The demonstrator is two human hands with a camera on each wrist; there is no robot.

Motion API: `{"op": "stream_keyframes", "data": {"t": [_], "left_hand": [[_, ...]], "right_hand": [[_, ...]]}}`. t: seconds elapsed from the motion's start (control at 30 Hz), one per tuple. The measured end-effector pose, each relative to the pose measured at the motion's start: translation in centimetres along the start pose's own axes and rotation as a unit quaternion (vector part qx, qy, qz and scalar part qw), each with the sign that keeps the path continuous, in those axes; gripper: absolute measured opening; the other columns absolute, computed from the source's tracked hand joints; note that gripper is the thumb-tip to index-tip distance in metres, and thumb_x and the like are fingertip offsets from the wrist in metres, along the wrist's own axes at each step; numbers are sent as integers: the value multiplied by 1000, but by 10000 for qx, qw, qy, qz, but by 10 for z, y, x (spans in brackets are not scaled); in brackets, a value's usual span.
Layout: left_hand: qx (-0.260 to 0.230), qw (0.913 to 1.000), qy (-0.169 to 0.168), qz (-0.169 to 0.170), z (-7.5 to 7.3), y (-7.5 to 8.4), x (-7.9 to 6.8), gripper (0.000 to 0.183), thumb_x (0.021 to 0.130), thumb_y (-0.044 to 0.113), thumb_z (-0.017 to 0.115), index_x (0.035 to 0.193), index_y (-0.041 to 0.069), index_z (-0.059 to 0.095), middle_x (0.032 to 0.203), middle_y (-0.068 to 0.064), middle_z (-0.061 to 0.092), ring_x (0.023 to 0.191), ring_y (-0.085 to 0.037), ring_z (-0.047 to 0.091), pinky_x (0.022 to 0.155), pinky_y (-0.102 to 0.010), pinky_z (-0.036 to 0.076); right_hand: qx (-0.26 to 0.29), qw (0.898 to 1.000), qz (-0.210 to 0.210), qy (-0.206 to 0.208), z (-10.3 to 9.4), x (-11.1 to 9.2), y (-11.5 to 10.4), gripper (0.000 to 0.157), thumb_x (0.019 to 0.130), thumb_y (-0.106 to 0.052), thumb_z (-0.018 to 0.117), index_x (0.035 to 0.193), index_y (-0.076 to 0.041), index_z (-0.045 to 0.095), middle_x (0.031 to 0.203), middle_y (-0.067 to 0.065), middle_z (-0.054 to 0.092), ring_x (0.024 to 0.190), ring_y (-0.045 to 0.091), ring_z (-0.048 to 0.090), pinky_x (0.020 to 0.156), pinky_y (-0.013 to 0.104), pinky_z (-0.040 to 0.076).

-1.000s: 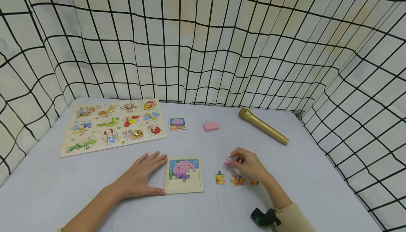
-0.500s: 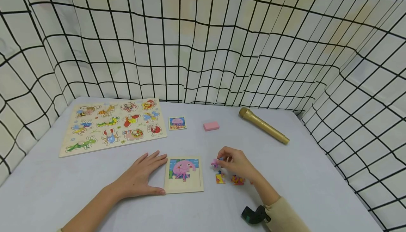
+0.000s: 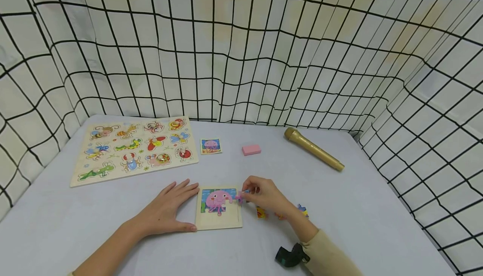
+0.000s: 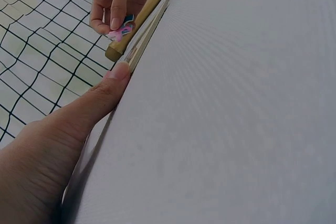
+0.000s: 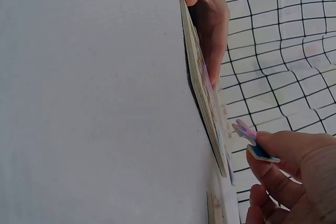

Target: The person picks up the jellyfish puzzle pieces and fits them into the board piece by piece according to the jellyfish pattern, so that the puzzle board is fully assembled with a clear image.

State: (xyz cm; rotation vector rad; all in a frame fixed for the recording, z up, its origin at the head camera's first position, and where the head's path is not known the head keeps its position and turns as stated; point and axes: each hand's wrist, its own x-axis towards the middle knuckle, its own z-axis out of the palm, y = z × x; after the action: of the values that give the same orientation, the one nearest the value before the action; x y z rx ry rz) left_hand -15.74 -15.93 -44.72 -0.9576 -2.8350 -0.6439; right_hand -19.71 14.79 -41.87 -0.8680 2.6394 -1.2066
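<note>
A pink-and-blue puzzle piece [image 5: 251, 139] is pinched between the thumb and fingers of my right hand [image 3: 265, 193], at the right edge of a square wooden puzzle board [image 3: 219, 222]. In the right wrist view the piece is raised and tilted. Part of a pink jellyfish picture [image 3: 215, 200] fills the upper part of the board; the lower part is bare wood. My left hand [image 3: 168, 209] lies spread on the table left of the board, its thumb and fingertips touching the board's edge. Below the right hand lie several loose pieces [image 3: 261, 212], partly covered by that hand and forearm.
A large insect peg puzzle [image 3: 137, 152] lies at the back left. Beside it are a small jellyfish picture card [image 3: 211, 146], a pink block [image 3: 251, 150] and a gold microphone [image 3: 314, 149]. A black wire grid [image 3: 241, 49] borders the table at the back and sides.
My right hand has moved left with the puzzle piece, from above the loose pieces to the board's right edge. The left hand and the board have stayed in place.
</note>
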Motion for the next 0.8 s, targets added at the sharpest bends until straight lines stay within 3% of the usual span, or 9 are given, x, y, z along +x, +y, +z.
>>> {"op": "stream_keyframes", "data": {"t": [0.3, 0.5, 0.8], "left_hand": [[16, 10000, 9, 52, 0, 0, 0, 100, 65, 75, 58, 137, 8, 42, 141, -5, 40, 134, -28, 26, 108, -49, 13], [40, 10000, 3, 44, 0, -1, 0, 101, 64, 76, 57, 137, 8, 42, 141, -4, 41, 134, -27, 26, 108, -48, 13], [18, 10000, 20, 26, 1, -1, 0, 101, 64, 76, 57, 137, 8, 43, 140, -4, 41, 134, -27, 26, 108, -48, 13]], "right_hand": [[135, 9991, -371, -141, 16, 8, -4, 7, 85, -17, 66, 87, -15, 60, 74, -9, 55, 67, 7, 47, 56, 19, 40], [275, 9986, -373, -262, 23, 10, -8, 7, 84, -15, 67, 87, -13, 60, 75, -8, 55, 66, 7, 46, 55, 18, 40], [-228, 9990, -325, -222, 29, 12, -5, 8, 83, -18, 68, 85, -18, 61, 72, -10, 52, 69, 7, 45, 58, 19, 40]]}}
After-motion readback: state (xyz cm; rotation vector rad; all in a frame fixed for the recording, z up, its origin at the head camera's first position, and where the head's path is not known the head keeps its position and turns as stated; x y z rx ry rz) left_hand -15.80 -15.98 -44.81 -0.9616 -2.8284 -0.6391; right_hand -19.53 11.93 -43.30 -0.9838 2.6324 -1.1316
